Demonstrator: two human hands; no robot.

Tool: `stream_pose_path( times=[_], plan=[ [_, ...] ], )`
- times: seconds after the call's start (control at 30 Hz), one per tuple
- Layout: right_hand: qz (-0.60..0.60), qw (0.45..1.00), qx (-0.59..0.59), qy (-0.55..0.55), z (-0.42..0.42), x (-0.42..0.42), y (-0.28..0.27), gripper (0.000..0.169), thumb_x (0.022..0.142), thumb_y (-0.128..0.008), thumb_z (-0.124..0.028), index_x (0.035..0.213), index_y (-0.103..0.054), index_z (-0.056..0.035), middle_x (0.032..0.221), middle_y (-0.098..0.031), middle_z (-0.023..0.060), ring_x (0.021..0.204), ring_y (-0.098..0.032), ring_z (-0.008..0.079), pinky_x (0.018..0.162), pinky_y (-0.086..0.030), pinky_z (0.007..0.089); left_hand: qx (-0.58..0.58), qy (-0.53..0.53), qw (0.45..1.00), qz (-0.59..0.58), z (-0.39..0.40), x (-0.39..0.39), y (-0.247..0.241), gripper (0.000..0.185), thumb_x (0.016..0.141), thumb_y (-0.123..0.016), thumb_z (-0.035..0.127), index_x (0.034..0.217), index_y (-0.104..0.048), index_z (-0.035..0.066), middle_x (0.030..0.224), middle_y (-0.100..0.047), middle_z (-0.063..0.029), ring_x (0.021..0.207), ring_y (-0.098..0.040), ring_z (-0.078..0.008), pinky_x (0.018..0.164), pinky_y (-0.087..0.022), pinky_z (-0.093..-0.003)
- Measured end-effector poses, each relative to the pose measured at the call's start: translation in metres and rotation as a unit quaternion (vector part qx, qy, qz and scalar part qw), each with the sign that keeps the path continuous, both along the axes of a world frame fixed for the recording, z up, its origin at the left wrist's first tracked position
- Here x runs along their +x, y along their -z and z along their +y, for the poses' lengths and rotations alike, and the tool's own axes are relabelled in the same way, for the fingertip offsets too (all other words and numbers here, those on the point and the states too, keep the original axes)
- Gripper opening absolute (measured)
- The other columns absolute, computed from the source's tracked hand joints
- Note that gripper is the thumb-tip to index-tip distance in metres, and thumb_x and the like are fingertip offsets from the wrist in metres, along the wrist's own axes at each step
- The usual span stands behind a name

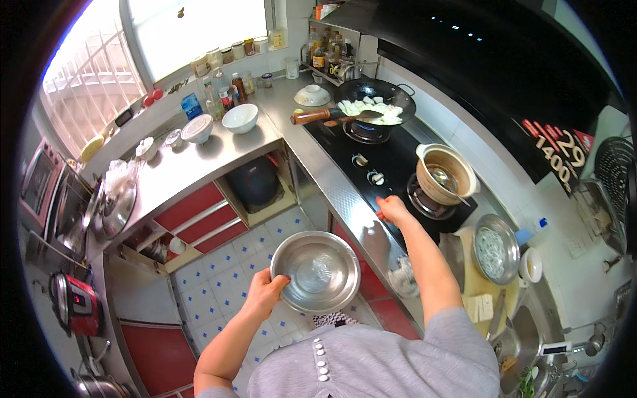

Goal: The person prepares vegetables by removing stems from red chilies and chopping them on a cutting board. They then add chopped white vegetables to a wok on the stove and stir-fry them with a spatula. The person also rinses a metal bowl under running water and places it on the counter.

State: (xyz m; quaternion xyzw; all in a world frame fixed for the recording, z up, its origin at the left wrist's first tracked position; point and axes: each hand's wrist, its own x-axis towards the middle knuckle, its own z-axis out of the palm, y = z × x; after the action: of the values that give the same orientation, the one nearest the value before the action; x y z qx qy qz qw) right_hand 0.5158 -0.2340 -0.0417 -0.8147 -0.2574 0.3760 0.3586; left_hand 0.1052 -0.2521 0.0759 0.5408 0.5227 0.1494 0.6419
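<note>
My left hand [265,293] grips the rim of a stainless steel basin [313,301], thumb on the inside, in front of my body. A little clear liquid seems to lie in the bottom. My right hand [393,210] reaches over the front edge of the black gas hob [338,155], just left of a clay pot [429,181]. Its fingers curl downward, and what lies under them is hidden. A metal ladle [440,175] rests in the pot. Further back, a wok [408,107] with white chunks of food [371,107] sits over a lit burner.
A wooden spatula [356,118] lies across the wok by its wooden handle [311,116]. On the right, a cutting board [465,236] bears a bowl of pale shreds [490,251], tofu [479,307] and a knife [497,314]. Bowls [240,119] and bottles [239,87] line the left counter.
</note>
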Motion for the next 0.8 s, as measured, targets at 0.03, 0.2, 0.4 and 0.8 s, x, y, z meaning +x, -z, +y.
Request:
stream_pose_path(
  times=[0.03,0.2,0.4,0.8],
  plan=[
    [-0.040,0.999,-0.019,0.018,0.028,0.010,-0.006,0.043,0.092,-0.055,-0.039,0.090,-0.064,0.0031,0.085,-0.069,0.0168,0.071,-0.068,0.0209,0.057,-0.051,0.0345,0.009,-0.012,1.000,0.010,0.019,0.003,-0.005,0.019,0.085,-0.055,0.009,0.097,-0.062,-0.004,0.077,-0.063,-0.0062,0.061,-0.056,-0.0122,0.051,-0.044,-0.0284],
    [-0.136,0.979,-0.154,0.005,0.112,0.047,0.009,0.044,0.091,-0.048,-0.040,0.094,-0.069,-0.0009,0.086,-0.071,0.0143,0.095,-0.066,0.0285,0.083,-0.050,0.0394,0.019,-0.127,0.985,-0.118,0.086,0.009,-0.005,0.015,0.084,-0.056,0.005,0.093,-0.061,-0.005,0.074,-0.061,-0.0037,0.057,-0.051,-0.0088,0.048,-0.038,-0.0260],
    [-0.080,0.975,-0.207,-0.032,0.125,0.080,0.014,0.031,0.086,-0.050,-0.019,0.067,-0.067,-0.0016,0.065,-0.066,0.0122,0.058,-0.063,0.0229,0.058,-0.051,0.0356,0.009,-0.164,0.967,-0.195,0.166,0.038,-0.005,0.014,0.082,-0.054,0.000,0.094,-0.060,-0.005,0.082,-0.064,-0.0070,0.067,-0.058,-0.0121,0.060,-0.046,-0.0255],
    [-0.276,0.834,-0.376,-0.295,0.165,0.073,-0.021,0.026,0.077,-0.059,-0.013,0.099,-0.072,-0.0055,0.108,-0.068,0.0121,0.102,-0.065,0.0266,0.080,-0.052,0.0389,-0.050,-0.016,0.984,-0.170,0.301,0.093,0.026,0.019,0.080,-0.054,0.000,0.098,-0.060,-0.006,0.087,-0.064,-0.0077,0.075,-0.058,-0.0135,0.067,-0.045,-0.0262]
  ],
)
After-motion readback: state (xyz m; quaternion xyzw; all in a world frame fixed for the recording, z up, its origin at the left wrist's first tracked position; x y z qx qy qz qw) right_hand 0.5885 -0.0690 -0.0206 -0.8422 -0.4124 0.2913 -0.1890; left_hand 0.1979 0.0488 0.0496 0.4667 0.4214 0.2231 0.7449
